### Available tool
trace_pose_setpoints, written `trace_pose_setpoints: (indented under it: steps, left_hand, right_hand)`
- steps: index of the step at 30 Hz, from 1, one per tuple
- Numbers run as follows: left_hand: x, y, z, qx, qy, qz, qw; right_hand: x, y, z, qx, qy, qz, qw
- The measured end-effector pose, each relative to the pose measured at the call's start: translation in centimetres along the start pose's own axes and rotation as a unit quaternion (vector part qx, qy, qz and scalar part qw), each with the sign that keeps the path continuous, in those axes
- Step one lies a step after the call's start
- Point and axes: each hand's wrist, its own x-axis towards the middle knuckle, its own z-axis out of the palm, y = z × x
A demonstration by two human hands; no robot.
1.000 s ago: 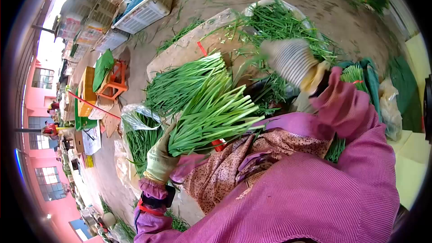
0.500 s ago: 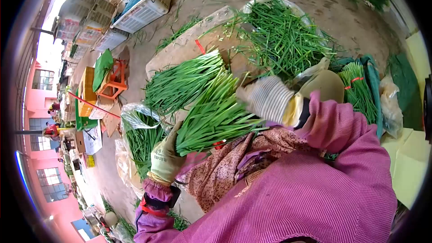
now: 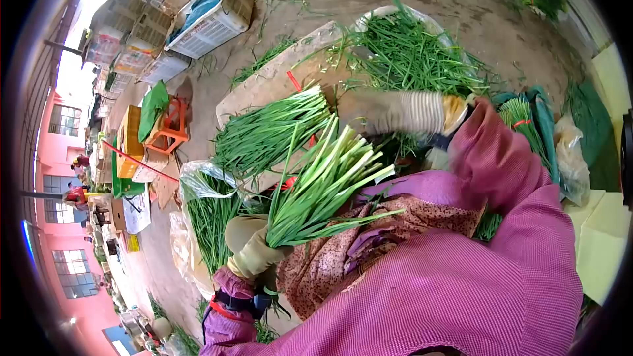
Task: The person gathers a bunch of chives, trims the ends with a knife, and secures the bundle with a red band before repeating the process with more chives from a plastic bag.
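My left hand [image 3: 256, 255], in a pale work glove, is closed around the leafy end of a bunch of garlic chives [image 3: 323, 188]. The bunch's pale cut ends point up and to the right, over my lap. My right hand [image 3: 369, 111], in a striped glove, is smeared by motion above the board [image 3: 250, 95]; its fingers cannot be made out. Just left of it, another pile of garlic chives [image 3: 273, 128] lies on the board. A red tie [image 3: 294, 80] lies by that pile's pale ends.
Behind the board stands a round tub [image 3: 435, 21] heaped with loose green leaves. Bundled chives [image 3: 517, 113] sit in a teal bag at right. A plastic bag [image 3: 208, 181] of greens is at left. Farther off are an orange stool [image 3: 173, 128] and a white crate [image 3: 214, 20].
The bunch in my left hand has tilted more upright, its pale ends now showing toward the upper right. My right hand has left it and moved up over the board.
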Motion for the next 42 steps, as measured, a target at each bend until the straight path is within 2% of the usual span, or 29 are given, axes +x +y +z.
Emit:
trace_pose_setpoints:
  steps: [1, 2, 3, 6, 7, 9, 11, 12, 13, 15, 17, 18, 19, 21, 25, 27, 28, 29, 31, 33, 34, 35, 36, 37, 38, 39, 40, 41, 42]
  left_hand:
    - [0.2, -0.1, 0.0, 0.026, -0.021, -0.005, 0.999]
    - [0.4, -0.6, -0.3, 0.000, -0.047, -0.036, 0.998]
    - [0.4, -0.3, -0.3, 0.002, -0.047, -0.035, 0.998]
    - [-0.1, -0.2, 0.1, -0.006, -0.050, -0.049, 0.998]
    - [-0.3, -0.4, 0.1, -0.007, -0.048, -0.049, 0.998]
    - [-0.5, -0.3, 0.5, -0.034, -0.038, -0.060, 0.997]
    - [-0.3, -0.1, 1.2, -0.053, -0.040, -0.063, 0.996]
    - [-0.2, 0.1, 1.3, -0.070, -0.041, -0.067, 0.994]
    - [0.0, -0.1, 1.3, -0.070, -0.043, -0.067, 0.994]
    - [0.0, -0.5, 1.2, -0.054, -0.050, -0.092, 0.993]
    - [-0.4, -0.3, 1.1, -0.099, -0.064, -0.104, 0.988]
    - [-0.6, -0.2, 1.1, -0.145, -0.075, -0.112, 0.980]
    - [-0.7, -1.0, 1.1, -0.148, -0.073, -0.114, 0.980]
    - [-0.5, -2.6, 0.8, -0.140, -0.084, -0.033, 0.986]
    - [-0.7, -1.8, 0.9, -0.145, -0.083, -0.032, 0.985]
    - [-0.8, -1.6, 0.8, -0.185, -0.113, -0.059, 0.974]
    - [-0.6, -2.4, 0.8, -0.169, -0.103, -0.042, 0.979]
    - [-0.6, -2.7, 0.8, -0.153, -0.092, -0.026, 0.984]
    - [-0.6, -2.4, 1.1, -0.181, -0.091, -0.004, 0.979]
    - [-0.7, -1.6, 0.9, -0.161, -0.091, -0.074, 0.980]
    - [-0.7, -1.1, 1.2, -0.189, -0.088, -0.042, 0.977]
    - [-1.0, -3.0, 0.8, -0.173, -0.130, -0.011, 0.976]
    - [-1.6, -4.2, 0.4, -0.191, -0.075, -0.040, 0.978]
    - [-1.3, 0.1, 1.4, -0.025, -0.068, -0.027, 0.997]
    - [-0.6, -3.4, 1.0, -0.059, -0.091, 0.068, 0.992]
    - [-1.3, 1.9, 2.3, -0.047, -0.065, 0.037, 0.996]
    - [-1.0, 1.3, 1.8, -0.052, -0.081, -0.008, 0.995]
    - [-1.0, 0.3, 1.6, -0.059, -0.098, -0.058, 0.992]
    - [-1.1, -0.3, 1.4, -0.057, -0.094, -0.053, 0.993]
  right_hand:
    - [-0.1, -1.4, 0.9, 0.068, -0.108, 0.079, 0.989]
    - [-1.1, -3.3, 1.8, 0.280, -0.047, 0.183, 0.941]
    - [-1.3, -2.3, 1.8, 0.280, -0.046, 0.182, 0.942]
    - [-2.2, -0.9, 1.9, 0.262, 0.233, 0.238, 0.906]
    - [-3.0, -0.5, 1.5, 0.301, 0.241, 0.173, 0.906]
    - [-3.8, -2.4, 1.2, 0.350, 0.168, 0.214, 0.897]
    - [-3.3, -4.4, 2.9, 0.349, 0.087, 0.181, 0.915]
    - [-2.7, -4.8, 3.8, 0.217, 0.058, 0.188, 0.956]
    - [-2.0, -6.1, 4.0, 0.146, 0.023, 0.225, 0.963]
    - [-1.6, -6.2, 4.6, 0.187, 0.044, 0.245, 0.950]
    - [-2.2, -6.0, 4.5, 0.212, 0.072, 0.210, 0.952]
    - [-2.6, -4.3, 4.9, 0.185, 0.147, 0.119, 0.964]
    - [-2.8, -4.4, 3.9, 0.191, 0.202, 0.163, 0.947]
    - [-3.3, -2.5, 1.6, 0.090, 0.292, 0.189, 0.933]
    - [-3.4, -3.5, 1.4, -0.038, 0.277, 0.207, 0.938]
    - [-2.5, -5.1, 2.2, -0.075, 0.176, 0.026, 0.981]
    - [-2.1, -4.8, 3.4, -0.015, 0.219, 0.003, 0.976]
    - [-1.9, -5.4, 3.7, 0.092, 0.220, 0.050, 0.970]
    - [-2.2, -7.5, 3.8, 0.148, 0.251, 0.111, 0.950]
    - [-2.2, -6.1, 5.0, -0.034, 0.173, 0.048, 0.983]
    - [-2.9, -3.5, 8.3, 0.233, 0.208, 0.010, 0.950]
    - [-3.3, -0.6, 10.1, 0.046, 0.139, 0.008, 0.989]
    - [-2.1, -6.5, 8.4, -0.209, 0.085, 0.078, 0.971]
    - [-1.7, -5.7, 9.4, -0.158, 0.046, 0.128, 0.978]
    - [-1.8, -4.4, 10.9, -0.100, 0.104, 0.141, 0.979]
    - [-1.5, -3.5, 11.7, -0.057, 0.129, 0.150, 0.979]
    - [-2.1, -3.0, 11.6, -0.167, 0.116, 0.023, 0.979]
    - [-1.3, -1.3, 13.3, -0.062, 0.192, 0.072, 0.977]
    - [-1.3, -1.5, 13.2, -0.076, 0.189, 0.051, 0.978]
